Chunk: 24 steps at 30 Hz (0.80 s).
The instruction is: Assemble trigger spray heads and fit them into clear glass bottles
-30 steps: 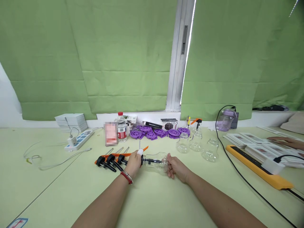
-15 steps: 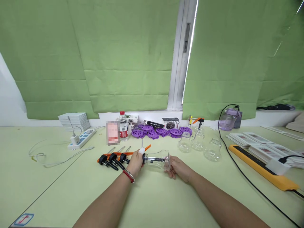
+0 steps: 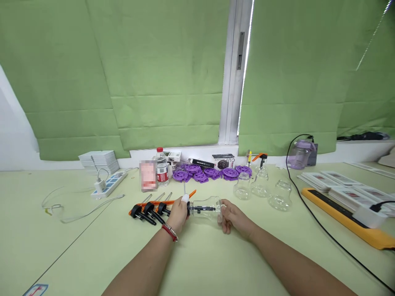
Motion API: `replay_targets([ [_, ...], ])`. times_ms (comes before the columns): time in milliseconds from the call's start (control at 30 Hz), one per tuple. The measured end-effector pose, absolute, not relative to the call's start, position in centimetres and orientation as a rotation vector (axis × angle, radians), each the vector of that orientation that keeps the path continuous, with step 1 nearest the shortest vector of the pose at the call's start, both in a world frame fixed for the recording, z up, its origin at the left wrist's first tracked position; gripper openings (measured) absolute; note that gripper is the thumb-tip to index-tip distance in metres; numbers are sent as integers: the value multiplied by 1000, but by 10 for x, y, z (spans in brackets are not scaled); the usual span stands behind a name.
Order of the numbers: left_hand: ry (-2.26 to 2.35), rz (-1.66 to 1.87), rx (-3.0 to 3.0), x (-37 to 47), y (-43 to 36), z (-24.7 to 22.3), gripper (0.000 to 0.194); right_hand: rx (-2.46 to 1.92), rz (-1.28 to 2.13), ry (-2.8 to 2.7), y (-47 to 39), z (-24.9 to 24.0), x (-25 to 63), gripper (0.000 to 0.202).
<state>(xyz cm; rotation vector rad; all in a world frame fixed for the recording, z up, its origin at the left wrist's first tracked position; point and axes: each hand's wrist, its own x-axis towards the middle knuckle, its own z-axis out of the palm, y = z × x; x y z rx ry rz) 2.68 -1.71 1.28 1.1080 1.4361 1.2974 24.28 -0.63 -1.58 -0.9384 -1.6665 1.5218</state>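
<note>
Sideways clear jar [image 3: 203, 209], left hand [image 3: 179, 214] closed around black cap [image 3: 188, 208] at its neck, right hand [image 3: 235, 218] pinching its base, black-and-orange tops [image 3: 150, 209] left of it, purple discs [image 3: 194, 169] behind.

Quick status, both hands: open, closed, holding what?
Left hand: closed, holding the black top of the clear jar.
Right hand: closed, holding that jar's base end.

vs 1.0 s ago | left hand [image 3: 179, 214], right hand [image 3: 235, 218], clear jar [image 3: 206, 203] and bench [image 3: 197, 267] sit slightly farther right in frame | co-worker's hand gone from the white stacks [image 3: 343, 193] at right
</note>
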Motion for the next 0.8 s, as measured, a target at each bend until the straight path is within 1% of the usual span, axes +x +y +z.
replay_targets([
  [133, 1467, 1288, 1105, 26, -17, 17, 31, -940, 1411, -1670, -8, -11, 243, 59],
  [267, 1486, 1299, 1080, 24, -18, 20, 32, -763, 1380, -1709, -10, -6, 244, 82],
  [300, 1481, 1307, 1100, 24, -17, 19, 32, -767, 1392, -1706, -10, -7, 244, 82],
  [433, 1448, 1325, 1204, 27, -17, 15, 33, -924, 1470, -1661, -5, -16, 242, 65],
  [500, 1447, 1313, 1217, 27, -18, 14, 33, -974, 1502, -1648, -3, -17, 241, 66],
  [600, 1483, 1298, 1209, 26, -18, 17, 33, -902, 1542, -1596, -5, -12, 241, 65],
  [633, 1498, 1295, 1203, 25, -18, 18, 33, -854, 1558, -1589, -7, -10, 242, 69],
  [700, 1516, 1286, 1189, 24, -18, 19, 33, -774, 1583, -1598, -9, -6, 243, 84],
  [733, 1518, 1282, 1185, 24, -18, 19, 32, -759, 1592, -1606, -9, -5, 244, 87],
  [800, 1509, 1278, 1182, 25, -19, 18, 31, -784, 1605, -1607, -9, -6, 244, 76],
])
